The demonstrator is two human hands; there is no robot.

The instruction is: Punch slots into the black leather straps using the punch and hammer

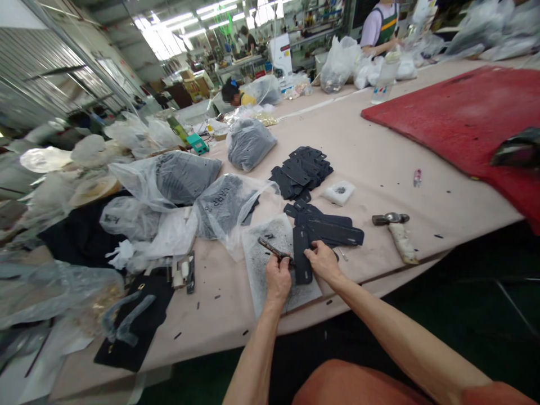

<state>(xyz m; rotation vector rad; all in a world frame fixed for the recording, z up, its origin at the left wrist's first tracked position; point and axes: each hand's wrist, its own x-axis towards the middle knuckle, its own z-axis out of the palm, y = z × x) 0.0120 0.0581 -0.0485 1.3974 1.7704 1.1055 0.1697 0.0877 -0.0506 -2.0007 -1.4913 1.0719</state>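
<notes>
My left hand [278, 278] is closed round a dark, narrow metal tool [270, 246], which looks like a punch and lies tilted in the fingers. Beside it a black strip [302, 256] with slots near its ends rests on a white board [257, 270] speckled with black. The fingers of my right hand [324, 260] pinch this strip's right edge. More black strips [333, 229] lie fanned out just beyond, and a heap of smaller black pieces [301, 171] sits farther back. To the right is a hammer [394, 230] with a wrapped handle.
Bags of dark pieces [223, 202] crowd the left of the table. A white block [338, 192] sits beyond the strips, and a red sheet [459, 118] covers the far right. A water bottle [382, 84] stands at the back. Co-workers are in the background.
</notes>
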